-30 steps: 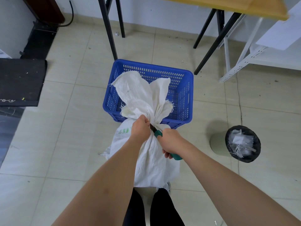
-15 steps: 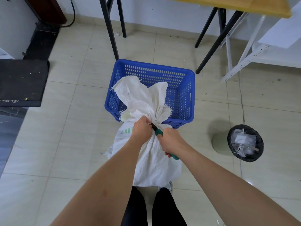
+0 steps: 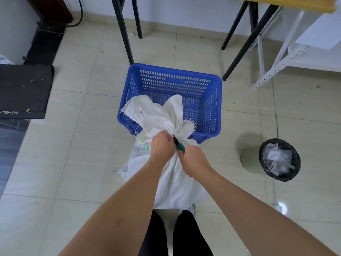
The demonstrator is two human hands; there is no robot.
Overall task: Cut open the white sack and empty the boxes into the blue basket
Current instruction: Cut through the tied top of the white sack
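Your left hand (image 3: pixel 162 145) grips the gathered neck of the white sack (image 3: pixel 171 174), which stands upright on the floor between your legs and touches the near wall of the blue basket (image 3: pixel 218 100). Your right hand (image 3: pixel 193 159) grips the green-handled cutter (image 3: pixel 180 147), with its blade set at the tied neck, just beside your left fingers. Risk: if the blade breaks free suddenly, it may strike those fingers. If the cut runs low, it may slice the boxes inside, which remain hidden. The basket appears empty.
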